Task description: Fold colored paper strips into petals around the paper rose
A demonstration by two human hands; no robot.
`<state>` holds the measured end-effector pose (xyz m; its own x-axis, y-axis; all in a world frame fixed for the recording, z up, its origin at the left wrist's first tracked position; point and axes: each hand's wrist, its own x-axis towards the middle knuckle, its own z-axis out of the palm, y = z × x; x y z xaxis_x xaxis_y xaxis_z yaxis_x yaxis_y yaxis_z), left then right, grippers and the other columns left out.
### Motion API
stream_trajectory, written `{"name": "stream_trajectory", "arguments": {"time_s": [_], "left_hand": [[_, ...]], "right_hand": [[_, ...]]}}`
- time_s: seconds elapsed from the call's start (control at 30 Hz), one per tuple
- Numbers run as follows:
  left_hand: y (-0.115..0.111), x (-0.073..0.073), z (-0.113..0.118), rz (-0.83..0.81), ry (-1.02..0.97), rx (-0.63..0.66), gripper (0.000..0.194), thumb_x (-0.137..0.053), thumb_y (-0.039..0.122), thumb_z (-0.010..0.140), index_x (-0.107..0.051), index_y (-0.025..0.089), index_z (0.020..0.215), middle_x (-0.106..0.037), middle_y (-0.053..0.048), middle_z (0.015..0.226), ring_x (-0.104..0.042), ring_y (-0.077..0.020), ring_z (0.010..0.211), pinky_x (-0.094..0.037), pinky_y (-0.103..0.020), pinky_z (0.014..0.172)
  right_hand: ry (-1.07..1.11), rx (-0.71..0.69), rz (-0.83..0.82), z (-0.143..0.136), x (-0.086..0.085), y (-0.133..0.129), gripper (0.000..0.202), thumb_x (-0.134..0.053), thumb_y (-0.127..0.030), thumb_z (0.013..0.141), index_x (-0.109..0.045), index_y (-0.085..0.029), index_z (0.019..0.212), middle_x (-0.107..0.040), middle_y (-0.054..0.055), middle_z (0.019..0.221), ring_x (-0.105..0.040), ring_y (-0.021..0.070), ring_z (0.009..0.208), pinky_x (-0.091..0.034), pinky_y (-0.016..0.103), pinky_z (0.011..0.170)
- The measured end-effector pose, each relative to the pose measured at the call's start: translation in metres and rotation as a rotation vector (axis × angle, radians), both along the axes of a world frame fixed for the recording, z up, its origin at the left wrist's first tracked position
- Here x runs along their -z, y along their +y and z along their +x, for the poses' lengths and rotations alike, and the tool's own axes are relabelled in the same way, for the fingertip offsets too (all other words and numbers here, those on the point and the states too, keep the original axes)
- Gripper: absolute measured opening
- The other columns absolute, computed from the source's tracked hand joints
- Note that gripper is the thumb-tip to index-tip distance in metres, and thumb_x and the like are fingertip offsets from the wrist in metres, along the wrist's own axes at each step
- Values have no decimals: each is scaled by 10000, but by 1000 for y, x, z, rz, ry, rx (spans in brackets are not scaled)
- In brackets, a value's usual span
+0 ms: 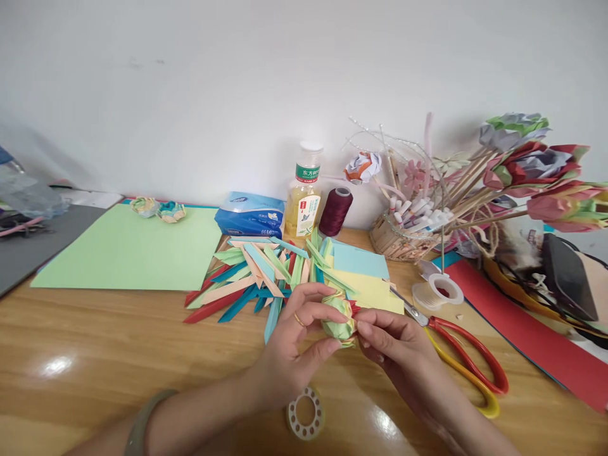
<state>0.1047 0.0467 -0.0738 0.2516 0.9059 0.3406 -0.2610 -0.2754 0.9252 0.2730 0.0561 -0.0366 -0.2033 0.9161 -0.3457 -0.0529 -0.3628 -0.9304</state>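
Between my two hands is a small folded paper flower [338, 316], pale green and yellow with a bit of red at its right side. My left hand [304, 329] grips it from the left, thumb below and fingers over the top. With thumb and fingertips pinched together, my right hand [396, 339] touches the flower's right edge. Just behind lies a heap of folded paper strips [256, 272] in green, blue, red and peach. A roll of tape [305, 413] lies on the table below my hands.
Scissors [465, 361] with red and yellow handles lie to the right, near a ribbon spool [437, 291]. Green paper [133, 253] carries two paper rosettes [159, 209]. Along the wall stand a tissue pack [250, 214], a bottle [303, 196], maroon thread [336, 212] and a basket [403, 244].
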Motion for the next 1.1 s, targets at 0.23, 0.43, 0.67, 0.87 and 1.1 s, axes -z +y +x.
{"name": "stream_trajectory", "arguments": {"time_s": [0.23,0.43,0.67,0.87,1.1], "left_hand": [[0,0,0,-5,10,21,258,-552,147,852,-583,297,1059,-366,-59,1224,-440,-234,1171,-465,-378,940],[-2,2,-2,61,108,-22,251,-555,150,848,-587,280,1060,-384,-69,1209,-459,-236,1141,-459,-395,946],[-1,1,-3,110,143,-26,237,-543,175,861,-570,266,1077,-389,-77,1224,-472,-235,1133,-453,-408,949],[2,-2,-4,279,277,-86,245,-512,141,872,-567,255,1082,-418,-67,1211,-479,-205,1135,-382,-416,1021],[5,-3,-6,380,306,-78,289,-489,93,874,-577,247,1102,-394,-75,1227,-495,-193,1124,-428,-373,974]], "right_hand": [[-9,-12,39,1,2,-2,294,-739,-444,683,-679,-157,668,-450,-35,554,-299,87,516,-218,230,482],[-150,-27,215,-1,-5,-4,288,-656,-432,773,-617,-180,640,-465,-39,570,-366,97,529,-318,219,502],[-302,-122,287,5,-9,3,233,-679,-400,721,-661,-179,648,-565,-3,607,-471,128,575,-378,231,518],[-431,-212,529,8,-13,5,177,-625,-295,790,-692,-185,667,-592,5,599,-474,117,530,-358,219,472],[-476,-275,599,8,-18,4,235,-596,-357,844,-722,-202,721,-646,14,634,-559,140,580,-416,231,530]]}}
